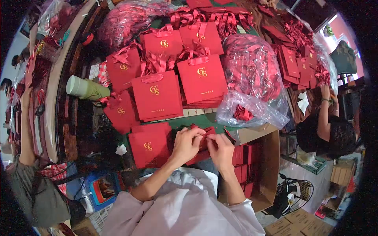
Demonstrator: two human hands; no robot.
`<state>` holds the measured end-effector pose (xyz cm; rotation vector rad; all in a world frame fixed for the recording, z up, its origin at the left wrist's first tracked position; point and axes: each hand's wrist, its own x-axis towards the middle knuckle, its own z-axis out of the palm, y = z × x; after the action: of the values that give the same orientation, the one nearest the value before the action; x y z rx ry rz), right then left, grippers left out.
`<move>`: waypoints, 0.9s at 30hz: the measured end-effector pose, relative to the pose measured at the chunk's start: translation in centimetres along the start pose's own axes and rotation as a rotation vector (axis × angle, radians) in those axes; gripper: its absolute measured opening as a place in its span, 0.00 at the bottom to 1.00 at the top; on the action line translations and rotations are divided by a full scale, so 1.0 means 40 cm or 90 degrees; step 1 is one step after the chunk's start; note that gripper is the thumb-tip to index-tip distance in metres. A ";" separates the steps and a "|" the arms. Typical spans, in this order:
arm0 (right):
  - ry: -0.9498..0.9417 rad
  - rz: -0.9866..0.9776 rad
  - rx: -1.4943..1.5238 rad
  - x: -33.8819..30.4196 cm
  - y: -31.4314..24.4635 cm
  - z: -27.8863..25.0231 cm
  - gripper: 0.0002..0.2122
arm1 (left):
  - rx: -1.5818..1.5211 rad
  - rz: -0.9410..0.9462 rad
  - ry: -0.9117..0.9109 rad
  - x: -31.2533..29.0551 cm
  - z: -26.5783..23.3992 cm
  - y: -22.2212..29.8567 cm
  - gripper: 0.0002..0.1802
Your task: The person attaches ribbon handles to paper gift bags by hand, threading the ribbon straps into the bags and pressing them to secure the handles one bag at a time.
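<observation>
My left hand and my right hand meet at the near edge of the table. Both have their fingers pinched on a red paper gift bag, close to its top. My hands cover much of this bag, so the exact spot they grip is hard to make out. Left of my left hand lies a stack of flat red bags with gold print and no ribbon showing. Beyond my hands stand piles of finished-looking red bags with red ribbon handles.
A clear plastic sack of red ribbons sits right of the piles. An open cardboard box holding red bags stands by my right forearm. A pale green cup lies at the left. Other people work on both sides.
</observation>
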<state>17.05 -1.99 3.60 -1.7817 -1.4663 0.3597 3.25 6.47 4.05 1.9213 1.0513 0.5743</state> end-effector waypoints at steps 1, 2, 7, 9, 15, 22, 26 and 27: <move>0.004 0.048 0.025 0.005 -0.012 0.000 0.08 | 0.001 0.000 0.003 -0.003 0.001 0.006 0.07; 0.003 0.046 0.026 0.007 -0.021 0.002 0.08 | 0.003 0.012 0.034 -0.009 0.006 0.014 0.08; 0.017 0.191 0.069 0.017 -0.063 0.003 0.04 | 0.080 0.032 0.096 -0.036 0.027 0.024 0.09; 0.004 0.205 0.083 0.023 -0.066 0.000 0.04 | 0.082 0.047 0.111 -0.043 0.029 0.028 0.09; -0.047 0.247 0.222 0.013 0.007 0.008 0.05 | 0.135 0.128 0.098 -0.044 0.016 0.037 0.08; -0.007 0.193 0.136 0.008 -0.015 0.000 0.08 | 0.026 0.102 0.043 -0.035 0.019 -0.019 0.09; -0.004 0.135 0.168 0.020 -0.007 -0.035 0.06 | -0.059 0.013 0.000 -0.032 0.036 -0.047 0.10; -0.004 0.133 0.168 0.024 -0.001 -0.038 0.06 | -0.051 -0.001 0.001 -0.034 0.038 -0.048 0.10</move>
<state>18.32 -1.69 4.85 -1.7212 -1.1784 0.6349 2.73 5.16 1.60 1.8496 1.0160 0.6089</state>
